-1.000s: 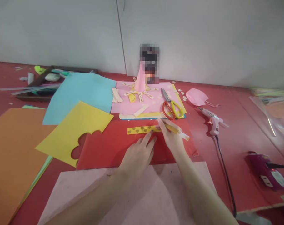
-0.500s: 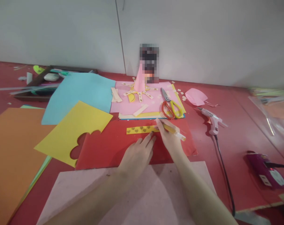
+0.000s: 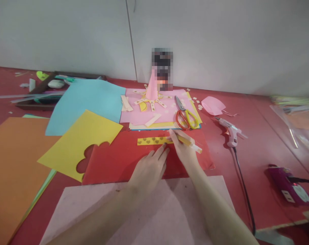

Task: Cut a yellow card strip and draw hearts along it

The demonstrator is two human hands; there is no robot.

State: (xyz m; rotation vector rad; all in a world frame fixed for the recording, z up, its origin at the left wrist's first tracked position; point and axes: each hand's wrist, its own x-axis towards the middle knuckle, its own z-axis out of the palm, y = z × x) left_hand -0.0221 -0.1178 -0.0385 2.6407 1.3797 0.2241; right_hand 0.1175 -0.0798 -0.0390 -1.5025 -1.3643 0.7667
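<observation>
A: Head view: where does the yellow strip (image 3: 154,140) lie?

B: Flat on the red sheet (image 3: 113,163), near its far edge. Its long axis runs left to right across the worktop (image 3: 261,149), and a row of dark hearts follows that line.

A: And the right hand (image 3: 184,150)?

B: Its grip is closed around a pen (image 3: 192,145). The pen's long axis slants, with the tip pointing left and away to meet the strip's right end, and the back end pointing right and toward the person.

A: The left hand (image 3: 148,170)?

B: Its grip is open and holds nothing. The palm faces down and the fingers stretch out. The fingertips rest on the red sheet just below the strip, but I cannot tell whether they touch it.

A: What's nearby?

B: Scissors (image 3: 185,115) with red and yellow handles lie just beyond, blades pointing away. A glue gun (image 3: 230,131) sits off to the right.
</observation>
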